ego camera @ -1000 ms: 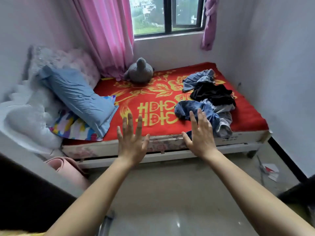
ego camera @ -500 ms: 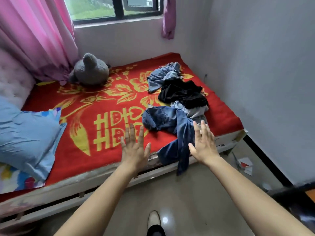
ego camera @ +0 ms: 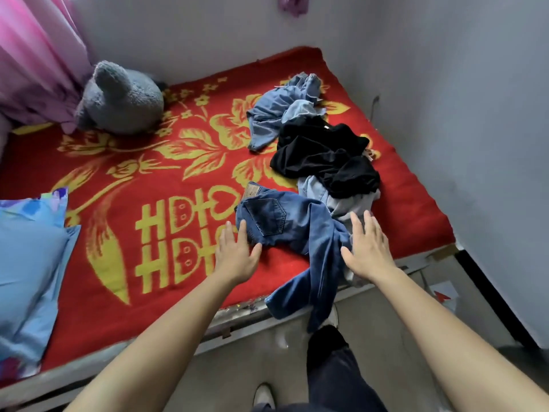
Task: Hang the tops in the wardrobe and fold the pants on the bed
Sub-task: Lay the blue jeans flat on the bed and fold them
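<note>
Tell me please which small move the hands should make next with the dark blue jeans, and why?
Probably close both hands on the dark blue jeans and pull them fully onto the bed. The left hand, open, lies at the waist end by the back pocket. The right hand, open, is at the leg. Neither grips yet, and one leg hangs over the bed edge.

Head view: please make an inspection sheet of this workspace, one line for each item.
Surface: red blanket with yellow pattern, spread flat.
Job's things: dark blue jeans at the near edge, one leg hanging off; black garment, light blue garment, grey garment heaped behind.
Clutter: grey plush toy, blue pillow.
Hands: left hand and right hand open, fingers straight, at the jeans.
Cables: nothing seen.
Surroundings: pink curtain, grey wall.
</note>
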Available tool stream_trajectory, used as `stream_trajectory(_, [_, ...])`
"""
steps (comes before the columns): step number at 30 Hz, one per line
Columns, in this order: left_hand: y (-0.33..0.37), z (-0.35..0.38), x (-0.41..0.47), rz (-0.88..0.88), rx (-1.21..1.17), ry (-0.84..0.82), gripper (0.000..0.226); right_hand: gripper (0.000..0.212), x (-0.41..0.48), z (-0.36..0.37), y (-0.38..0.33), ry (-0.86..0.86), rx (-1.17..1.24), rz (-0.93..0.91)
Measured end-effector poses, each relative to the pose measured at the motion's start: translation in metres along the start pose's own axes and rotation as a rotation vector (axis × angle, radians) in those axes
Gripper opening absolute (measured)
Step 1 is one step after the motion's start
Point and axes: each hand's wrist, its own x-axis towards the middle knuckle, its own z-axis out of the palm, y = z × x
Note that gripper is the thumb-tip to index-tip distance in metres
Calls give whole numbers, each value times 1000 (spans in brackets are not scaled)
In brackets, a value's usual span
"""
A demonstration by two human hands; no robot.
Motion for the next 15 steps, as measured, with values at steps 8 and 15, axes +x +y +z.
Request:
stream_trajectory(8, [11, 23, 91, -416, -363, -74, 82, 82, 173, 16, -20, -232, 15, -169])
stream_trajectory(15, [-14, 86, 158, -773, -816, -54, 90, 64, 281, 76, -74, -252, 168, -274])
